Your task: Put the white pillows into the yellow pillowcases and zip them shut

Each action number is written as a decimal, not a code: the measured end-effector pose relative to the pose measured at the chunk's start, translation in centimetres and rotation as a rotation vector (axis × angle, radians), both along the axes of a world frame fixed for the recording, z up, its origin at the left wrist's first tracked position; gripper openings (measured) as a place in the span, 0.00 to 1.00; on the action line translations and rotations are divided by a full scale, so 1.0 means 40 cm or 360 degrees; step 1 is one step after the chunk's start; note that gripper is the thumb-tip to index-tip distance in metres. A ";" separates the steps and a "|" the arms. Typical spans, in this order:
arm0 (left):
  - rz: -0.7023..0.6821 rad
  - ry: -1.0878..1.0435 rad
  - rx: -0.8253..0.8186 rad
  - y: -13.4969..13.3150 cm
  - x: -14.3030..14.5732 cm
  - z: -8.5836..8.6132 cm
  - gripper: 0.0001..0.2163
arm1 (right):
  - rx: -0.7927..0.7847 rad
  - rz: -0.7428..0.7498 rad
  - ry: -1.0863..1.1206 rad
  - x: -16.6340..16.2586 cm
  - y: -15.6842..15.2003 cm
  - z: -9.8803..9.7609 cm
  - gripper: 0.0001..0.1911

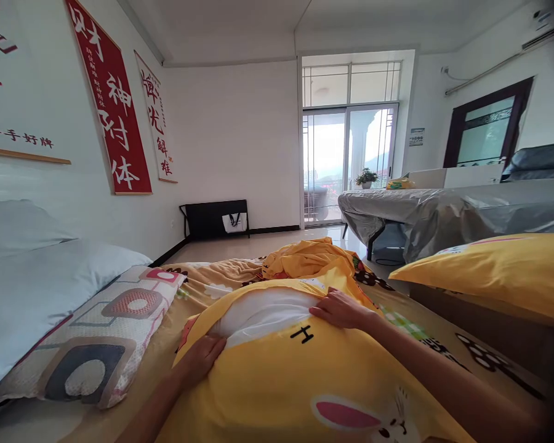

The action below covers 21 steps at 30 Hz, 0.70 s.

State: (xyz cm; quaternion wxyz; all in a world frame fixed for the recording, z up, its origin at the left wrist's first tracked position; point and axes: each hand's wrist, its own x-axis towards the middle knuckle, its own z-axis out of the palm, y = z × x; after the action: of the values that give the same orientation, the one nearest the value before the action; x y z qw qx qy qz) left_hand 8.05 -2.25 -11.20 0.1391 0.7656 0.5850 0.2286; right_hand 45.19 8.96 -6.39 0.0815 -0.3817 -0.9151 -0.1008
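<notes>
A yellow pillowcase (268, 381) with a rabbit print and a black letter H lies in front of me on the bed. Its mouth gapes at the far end, and a white pillow (268, 312) shows inside. At the left end of that opening, my left hand (202, 358) is closed on the pillowcase edge, its fingertips partly hidden by the fold. My right hand (340, 309) pinches the edge at the right end, thumb and fingers closed on the cloth. The rest of the pillow is covered by the case.
Crumpled yellow bedding (305, 255) lies beyond on the patterned bed sheet (221, 274). On the left are a patterned pillow (138, 301) and white pillows (64, 277). Another yellow pillow (498, 271) sits at right, near a plastic-covered table (443, 206).
</notes>
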 end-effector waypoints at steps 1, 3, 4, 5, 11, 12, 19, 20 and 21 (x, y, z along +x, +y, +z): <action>0.0037 0.0066 -0.0015 0.005 -0.006 0.000 0.23 | 0.0078 -0.0026 -0.0096 0.006 0.006 0.008 0.34; 0.0059 0.0249 -0.0024 0.013 -0.021 0.037 0.24 | 0.0253 -0.0042 -0.0274 0.012 0.015 0.054 0.34; 0.0052 0.0349 -0.0012 0.016 -0.030 0.075 0.24 | 0.0351 -0.0027 -0.0351 0.012 0.017 0.093 0.34; 0.0043 0.0441 0.0019 0.016 -0.039 0.124 0.25 | 0.0447 -0.0006 -0.0417 0.012 0.018 0.140 0.34; 0.0409 0.0563 0.0582 -0.014 -0.048 0.458 0.25 | 0.0933 -0.0160 -0.0166 0.015 -0.007 0.358 0.34; 0.0478 0.0583 0.0667 -0.021 -0.042 0.487 0.26 | 0.0944 -0.0191 -0.0079 0.016 -0.013 0.355 0.34; 0.0277 0.0738 0.0283 -0.048 -0.008 0.483 0.23 | 0.0688 -0.0100 -0.0414 0.050 -0.021 0.285 0.34; 0.0301 0.0697 0.0283 -0.052 -0.005 0.477 0.23 | 0.0753 -0.0120 -0.0369 0.058 -0.019 0.289 0.34; 0.0325 0.0660 0.0301 -0.054 -0.003 0.471 0.23 | 0.0819 -0.0146 -0.0314 0.063 -0.017 0.294 0.33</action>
State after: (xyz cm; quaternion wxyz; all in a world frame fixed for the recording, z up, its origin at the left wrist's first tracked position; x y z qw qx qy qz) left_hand 7.91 -4.42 7.63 -0.0800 0.7426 0.6515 0.1331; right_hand 47.72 8.26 5.38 0.0816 -0.3779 -0.8447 -0.3701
